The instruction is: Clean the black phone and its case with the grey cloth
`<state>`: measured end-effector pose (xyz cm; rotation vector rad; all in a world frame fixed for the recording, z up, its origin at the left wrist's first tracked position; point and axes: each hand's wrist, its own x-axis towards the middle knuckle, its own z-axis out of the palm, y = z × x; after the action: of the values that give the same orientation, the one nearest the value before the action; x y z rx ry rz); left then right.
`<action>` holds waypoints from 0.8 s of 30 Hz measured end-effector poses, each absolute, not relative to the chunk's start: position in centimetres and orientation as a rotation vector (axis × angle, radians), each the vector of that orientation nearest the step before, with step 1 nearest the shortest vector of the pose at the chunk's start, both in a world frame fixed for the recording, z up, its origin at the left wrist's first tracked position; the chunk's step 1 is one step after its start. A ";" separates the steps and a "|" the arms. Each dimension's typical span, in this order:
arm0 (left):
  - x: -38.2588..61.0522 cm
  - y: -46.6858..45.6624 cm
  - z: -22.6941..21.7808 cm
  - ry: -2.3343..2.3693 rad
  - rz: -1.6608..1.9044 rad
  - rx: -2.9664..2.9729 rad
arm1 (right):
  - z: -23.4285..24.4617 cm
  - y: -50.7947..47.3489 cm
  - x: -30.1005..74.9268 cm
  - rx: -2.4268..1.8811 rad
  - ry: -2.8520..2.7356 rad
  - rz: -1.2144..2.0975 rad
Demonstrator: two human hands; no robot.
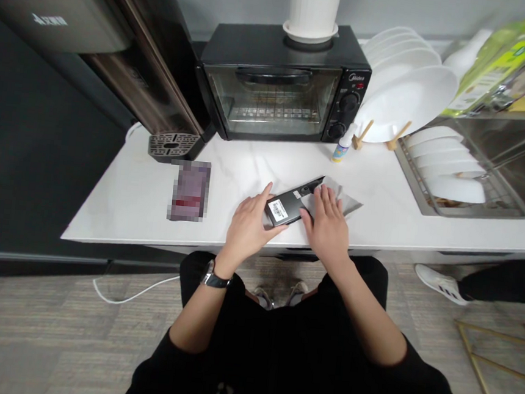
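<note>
A dark phone (291, 207) is lying aslant on the white counter (123, 209), between the two hands, its labelled end toward the left one. The left hand (247, 225) is spreading thumb and index finger wide around that end, bracing it, the thumb touching the lower edge. The right hand (330, 229) is lying nearly flat, fingers extended, pressing a grey cloth (350, 203) onto the other end. Beyond, a small spray bottle (343, 145) is standing near the toaster oven (271, 103).
</note>
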<state>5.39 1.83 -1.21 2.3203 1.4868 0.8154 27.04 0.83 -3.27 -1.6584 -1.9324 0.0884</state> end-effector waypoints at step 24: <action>5.3 1.7 -1.1 1.470 0.795 2.318 | -2.2 2.0 26.1 -1.426 -2.212 0.179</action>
<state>5.28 1.69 -1.12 2.3178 1.4699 0.7952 26.13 2.00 -2.23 -1.4260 -2.2119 0.1794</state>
